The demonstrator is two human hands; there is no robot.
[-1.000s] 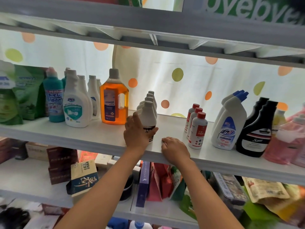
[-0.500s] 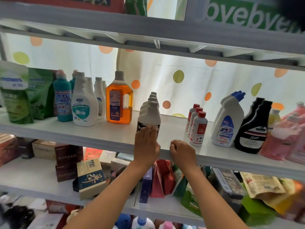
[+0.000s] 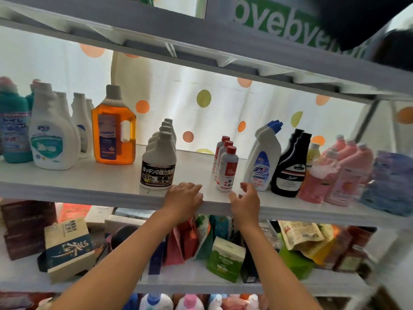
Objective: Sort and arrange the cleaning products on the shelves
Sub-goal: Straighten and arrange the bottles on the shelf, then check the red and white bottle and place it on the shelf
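Orange jug (image 3: 113, 128), amber liquid nearly to its neck, stands left on the shelf (image 3: 89, 177). Your left hand (image 3: 183, 199) rests flat, empty, beside the near white bottle (image 3: 159, 164). Your right hand (image 3: 245, 201), loose and empty, hovers near the red-capped bottles (image 3: 226, 168).

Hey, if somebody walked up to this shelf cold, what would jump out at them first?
Probably the orange detergent jug, glowing against the dotted curtain at the middle shelf's left. Next, the row of white bottles with dark Japanese labels at centre front, with the left hand and right hand open at the shelf edge just below, holding nothing.
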